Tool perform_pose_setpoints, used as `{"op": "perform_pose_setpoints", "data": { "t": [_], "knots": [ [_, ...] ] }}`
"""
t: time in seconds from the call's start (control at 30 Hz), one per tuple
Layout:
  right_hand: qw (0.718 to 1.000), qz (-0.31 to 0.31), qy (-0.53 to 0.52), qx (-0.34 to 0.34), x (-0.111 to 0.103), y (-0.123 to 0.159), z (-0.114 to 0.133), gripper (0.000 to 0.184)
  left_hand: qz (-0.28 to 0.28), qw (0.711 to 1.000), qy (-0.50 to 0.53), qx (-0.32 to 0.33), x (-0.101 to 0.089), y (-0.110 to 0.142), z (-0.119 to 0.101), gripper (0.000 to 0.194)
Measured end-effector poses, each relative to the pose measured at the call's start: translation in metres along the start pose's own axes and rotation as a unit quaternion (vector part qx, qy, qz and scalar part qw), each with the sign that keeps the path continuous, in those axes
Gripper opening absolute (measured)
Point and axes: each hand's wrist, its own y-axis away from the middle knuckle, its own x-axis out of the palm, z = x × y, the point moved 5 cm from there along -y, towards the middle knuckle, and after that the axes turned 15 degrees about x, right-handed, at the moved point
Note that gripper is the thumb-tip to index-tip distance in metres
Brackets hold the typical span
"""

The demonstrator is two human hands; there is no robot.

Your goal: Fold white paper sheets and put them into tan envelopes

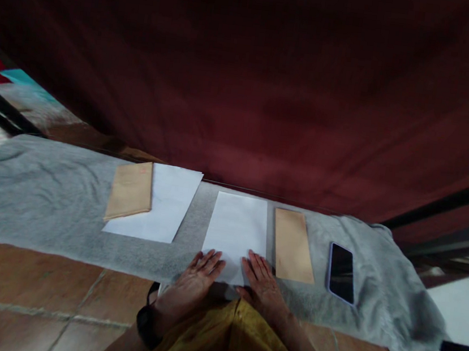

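A white sheet of paper lies flat in front of me on a grey cloth. My left hand rests on its lower left corner, fingers stretched out. On the lower right corner lies my right hand, its fingers also spread flat. Just right of the sheet is a brown envelope, close to my right fingertips but apart from them. Further left, more white paper lies partly under a stack of brown envelopes. A dark watch is on my left wrist.
The grey cloth covers a long, narrow surface. A phone lies on it at the right. Dark red fabric hangs behind. Tiled floor shows in front, and a white panel stands at the far right.
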Motion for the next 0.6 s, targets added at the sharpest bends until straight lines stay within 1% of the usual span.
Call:
{"op": "perform_pose_setpoints", "data": {
  "t": [0.07,0.13,0.33,0.4,0.5,0.6],
  "knots": [
    [1.0,0.001,-0.001,0.005,0.001,0.0,0.0,0.071,-0.005,1.0,0.004,-0.013,-0.002,0.0,0.004,0.071],
    [1.0,0.0,-0.005,0.011,0.002,0.001,0.001,0.069,-0.025,0.999,0.016,-0.02,-0.007,0.0,0.008,0.066],
    [0.998,0.014,-0.053,0.025,0.0,0.004,-0.005,0.063,-0.132,0.99,0.046,-0.028,-0.021,0.011,0.018,0.041],
    [0.996,0.022,-0.078,0.044,-0.002,0.004,-0.011,0.066,-0.164,0.984,0.054,-0.038,-0.026,0.016,0.02,0.035],
    [0.986,0.021,-0.139,0.089,-0.008,0.004,-0.02,0.076,-0.21,0.972,0.097,-0.048,-0.037,0.025,0.022,0.034],
    [0.965,0.006,-0.221,0.142,-0.016,0.002,-0.028,0.073,-0.244,0.955,0.163,-0.051,-0.048,0.032,0.023,0.037]
  ]
}}
